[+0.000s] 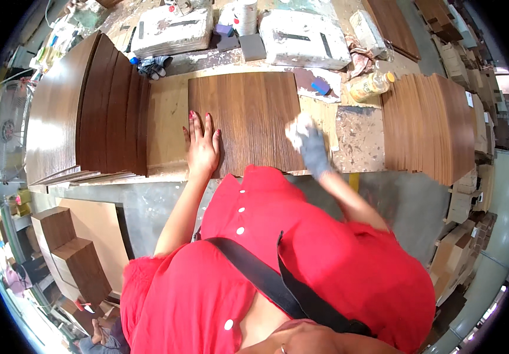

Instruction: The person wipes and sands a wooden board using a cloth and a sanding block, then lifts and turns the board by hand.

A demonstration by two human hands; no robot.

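A brown wood-grain panel [248, 118] lies flat on the workbench in front of me. My left hand [202, 144], bare, rests on the panel's left edge with its fingers stretched out. At the opposite edge, my right hand [313, 150] wears a grey glove and is closed on a crumpled white cloth [300, 128]. The cloth touches the panel's right edge.
Stacked brown panels stand left [83, 112] and right [426, 127] on the bench. Behind lie a yellow-capped bottle [369, 87], a blue block [320, 87], paint-spattered white packs [302, 38] and a white roll [245, 17]. A fan [7, 130] stands far left.
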